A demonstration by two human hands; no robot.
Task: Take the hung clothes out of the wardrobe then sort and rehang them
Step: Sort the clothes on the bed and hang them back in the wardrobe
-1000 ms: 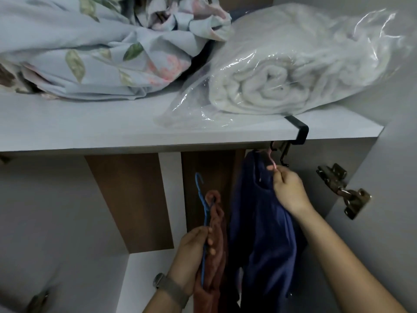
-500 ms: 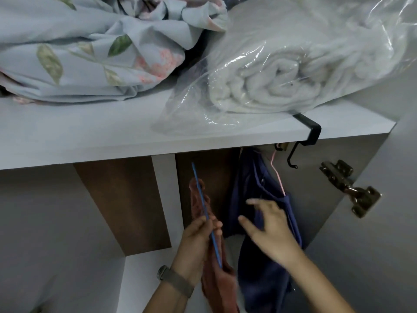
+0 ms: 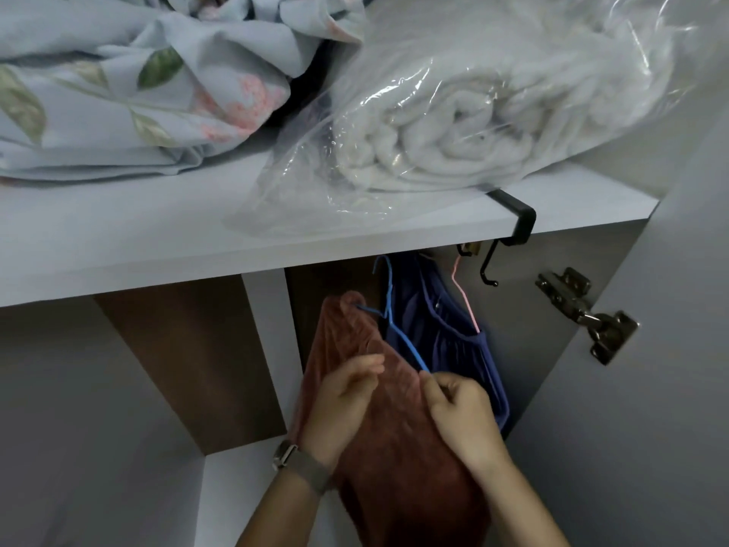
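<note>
Below the shelf (image 3: 276, 246), both hands grip the rust-red garment (image 3: 394, 448) on its blue hanger (image 3: 398, 329). Left hand (image 3: 343, 404) pinches cloth at frame centre; right hand (image 3: 465, 416) pinches the hem beside it.

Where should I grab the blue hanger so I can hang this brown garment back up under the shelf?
Probably by the bare neck of the blue hanger, just below its hook, coming from the front. The hook curves up clear of the brown garment, while the lower arm slants down into the cloth, where the left hand and right hand already grip.
</note>
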